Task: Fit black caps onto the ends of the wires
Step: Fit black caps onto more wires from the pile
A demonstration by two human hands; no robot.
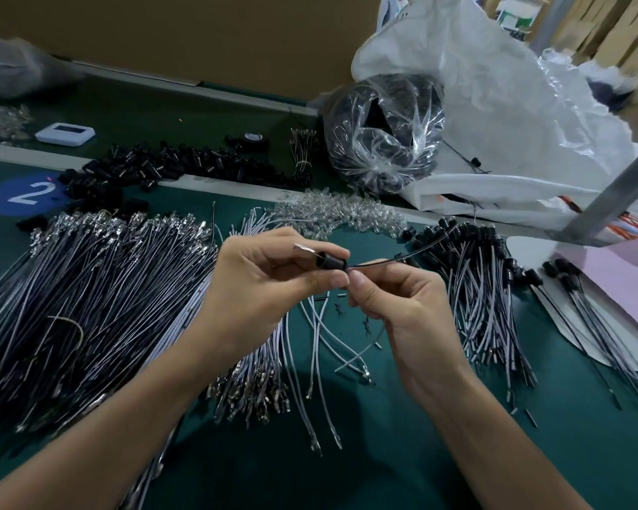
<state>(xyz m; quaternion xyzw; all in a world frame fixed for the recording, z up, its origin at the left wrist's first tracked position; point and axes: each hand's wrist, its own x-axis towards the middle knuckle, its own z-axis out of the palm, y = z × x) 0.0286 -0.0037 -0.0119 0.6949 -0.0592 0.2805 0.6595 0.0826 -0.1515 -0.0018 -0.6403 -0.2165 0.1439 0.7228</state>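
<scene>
My left hand (pixel 262 277) pinches a black cap (pixel 333 261) between thumb and fingers above the green mat. A thin wire (pixel 395 260) runs through the cap, and its metal terminal (pixel 304 247) sticks out on the cap's left side. My right hand (pixel 398 307) pinches the wire just right of the cap. A big heap of uncapped wires (pixel 89 288) lies on the left. Loose black caps (pixel 155 167) are piled at the back left. Wires with caps fitted (pixel 487 274) lie on the right.
A clear plastic bag of black parts (pixel 383 141) and a large white bag (pixel 512 115) stand at the back right. Clear small parts (pixel 339 211) lie behind my hands. A metal post (pixel 615 189) slants at the right, over pink sheet (pixel 627 285). A white device (pixel 65 133) sits back left.
</scene>
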